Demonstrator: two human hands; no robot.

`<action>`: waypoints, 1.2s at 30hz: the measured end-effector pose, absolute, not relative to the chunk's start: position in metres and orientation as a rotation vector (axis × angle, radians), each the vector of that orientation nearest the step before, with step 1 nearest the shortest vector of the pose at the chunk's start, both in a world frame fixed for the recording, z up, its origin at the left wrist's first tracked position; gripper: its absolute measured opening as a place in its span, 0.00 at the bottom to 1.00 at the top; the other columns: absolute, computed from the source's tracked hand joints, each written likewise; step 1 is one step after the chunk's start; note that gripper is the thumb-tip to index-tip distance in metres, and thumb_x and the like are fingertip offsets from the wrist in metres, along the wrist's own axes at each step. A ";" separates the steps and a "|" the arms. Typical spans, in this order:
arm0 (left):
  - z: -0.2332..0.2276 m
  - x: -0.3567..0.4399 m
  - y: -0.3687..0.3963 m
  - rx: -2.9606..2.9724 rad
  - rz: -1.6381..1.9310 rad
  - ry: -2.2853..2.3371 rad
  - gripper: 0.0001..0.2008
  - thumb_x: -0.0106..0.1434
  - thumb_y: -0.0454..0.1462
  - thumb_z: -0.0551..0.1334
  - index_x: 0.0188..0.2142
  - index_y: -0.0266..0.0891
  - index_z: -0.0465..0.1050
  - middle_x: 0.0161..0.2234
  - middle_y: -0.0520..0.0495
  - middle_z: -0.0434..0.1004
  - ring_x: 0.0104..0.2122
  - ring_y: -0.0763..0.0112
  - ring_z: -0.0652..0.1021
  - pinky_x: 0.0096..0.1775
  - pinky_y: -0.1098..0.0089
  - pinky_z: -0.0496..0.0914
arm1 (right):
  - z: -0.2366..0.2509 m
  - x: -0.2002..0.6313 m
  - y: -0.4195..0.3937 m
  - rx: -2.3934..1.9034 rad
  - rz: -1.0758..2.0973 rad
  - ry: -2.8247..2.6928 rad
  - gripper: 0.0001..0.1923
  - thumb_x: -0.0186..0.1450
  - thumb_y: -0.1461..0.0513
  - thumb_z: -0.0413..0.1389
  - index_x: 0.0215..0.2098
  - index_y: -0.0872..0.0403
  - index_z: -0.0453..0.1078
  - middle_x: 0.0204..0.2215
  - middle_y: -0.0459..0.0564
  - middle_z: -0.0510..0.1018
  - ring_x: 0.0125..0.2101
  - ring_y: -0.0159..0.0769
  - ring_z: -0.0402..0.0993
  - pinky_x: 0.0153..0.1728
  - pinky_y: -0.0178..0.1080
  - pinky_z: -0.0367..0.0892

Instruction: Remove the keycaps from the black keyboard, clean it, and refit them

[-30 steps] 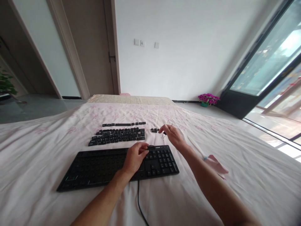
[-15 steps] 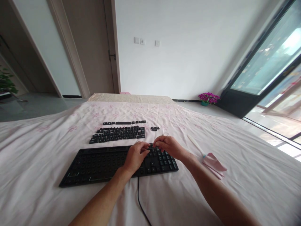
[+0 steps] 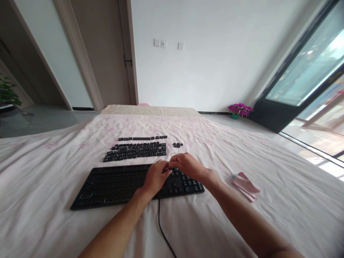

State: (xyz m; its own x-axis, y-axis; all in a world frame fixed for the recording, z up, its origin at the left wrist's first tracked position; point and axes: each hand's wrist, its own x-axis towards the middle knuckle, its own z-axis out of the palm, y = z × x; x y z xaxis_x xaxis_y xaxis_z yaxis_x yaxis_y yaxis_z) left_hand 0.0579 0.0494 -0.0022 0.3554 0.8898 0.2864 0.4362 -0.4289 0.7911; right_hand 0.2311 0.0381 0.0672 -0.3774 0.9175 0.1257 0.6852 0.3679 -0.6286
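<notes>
A black keyboard [image 3: 115, 186] lies on the cloth, its left part stripped of keycaps and keys still in place at its right end. Over its upper right area my two hands meet. My right hand [image 3: 186, 163] is closed on a thin wire keycap puller [image 3: 174, 154], whose wire loops stick out past the fingers. My left hand [image 3: 157, 177] is curled with thumb and fingers drawn together against the right fingertips; what it pinches, if anything, is hidden. Beyond the keyboard, loose black keycaps [image 3: 137, 150] are laid out in rows, with a small group of keycaps [image 3: 177, 145] to their right.
A pink cloth duster [image 3: 245, 186] with a pale stick handle lies to the right on the patterned bed cloth [image 3: 285, 200]. From the keyboard's near edge a black cable [image 3: 162, 229] runs toward me. A flower pot [image 3: 235, 115] stands on the floor by the wall.
My right hand has shifted left and turned so its fingers meet my left hand, and the wire loops have swung left with it. The camera view has moved slightly.
</notes>
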 end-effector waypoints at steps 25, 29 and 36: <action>0.007 0.087 0.036 2.221 0.831 1.460 0.06 0.57 0.43 0.66 0.28 0.45 0.75 0.32 0.53 0.75 0.29 0.71 0.73 0.28 0.72 0.55 | 0.017 0.233 0.023 -1.204 0.469 -1.858 0.15 0.69 0.58 0.46 0.27 0.52 0.67 0.26 0.46 0.75 0.30 0.33 0.72 0.39 0.35 0.66; 0.007 0.086 0.036 2.239 0.807 1.461 0.06 0.58 0.44 0.65 0.30 0.46 0.75 0.33 0.52 0.74 0.30 0.71 0.73 0.28 0.72 0.54 | 0.018 0.235 0.025 -1.165 0.470 -1.895 0.16 0.70 0.57 0.45 0.27 0.52 0.67 0.27 0.47 0.75 0.30 0.33 0.72 0.39 0.35 0.66; 0.006 0.086 0.038 2.217 0.797 1.444 0.06 0.60 0.43 0.63 0.30 0.45 0.74 0.33 0.53 0.75 0.31 0.70 0.74 0.29 0.71 0.55 | 0.017 0.238 0.033 -1.103 0.506 -1.923 0.19 0.71 0.55 0.44 0.27 0.53 0.68 0.26 0.47 0.74 0.29 0.32 0.71 0.39 0.36 0.66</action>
State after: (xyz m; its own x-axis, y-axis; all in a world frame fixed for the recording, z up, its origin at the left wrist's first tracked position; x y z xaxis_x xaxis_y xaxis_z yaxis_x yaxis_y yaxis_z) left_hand 0.0863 0.0376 0.0058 0.3124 0.9155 0.2536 0.7024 -0.4023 0.5872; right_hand 0.2380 0.0327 0.0167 -0.2594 0.8453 0.4670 0.5059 0.5308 -0.6799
